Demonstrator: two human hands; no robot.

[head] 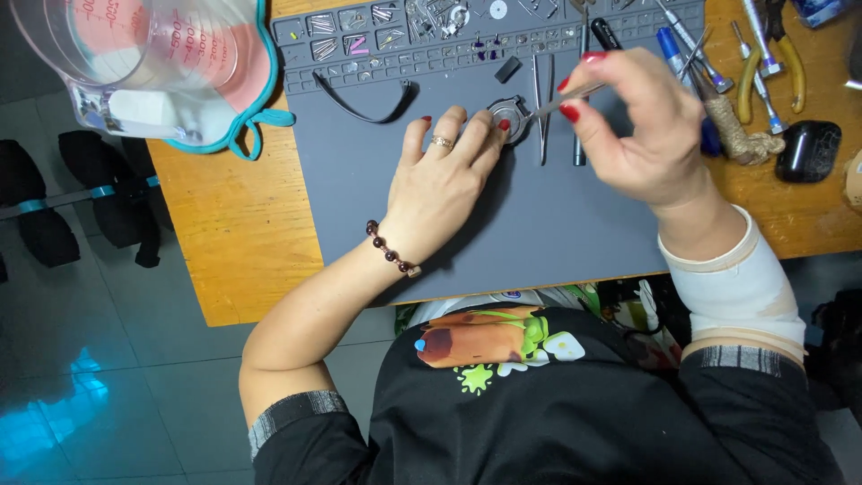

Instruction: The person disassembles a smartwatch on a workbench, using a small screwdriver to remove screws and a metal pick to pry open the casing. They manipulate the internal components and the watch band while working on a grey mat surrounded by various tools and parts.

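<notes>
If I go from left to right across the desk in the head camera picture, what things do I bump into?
Clear measuring jug → black strap → left hand → round watch part → right hand holding a thin tool → black stone.

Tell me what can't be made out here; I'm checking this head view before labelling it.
- Round metal part: half covered by the left hand; inner detail too small.
- Tip of the thin tool in the right hand: blurred.
- Measuring jug: cut off by the top edge.
- Tray compartments: contents too small.
</notes>
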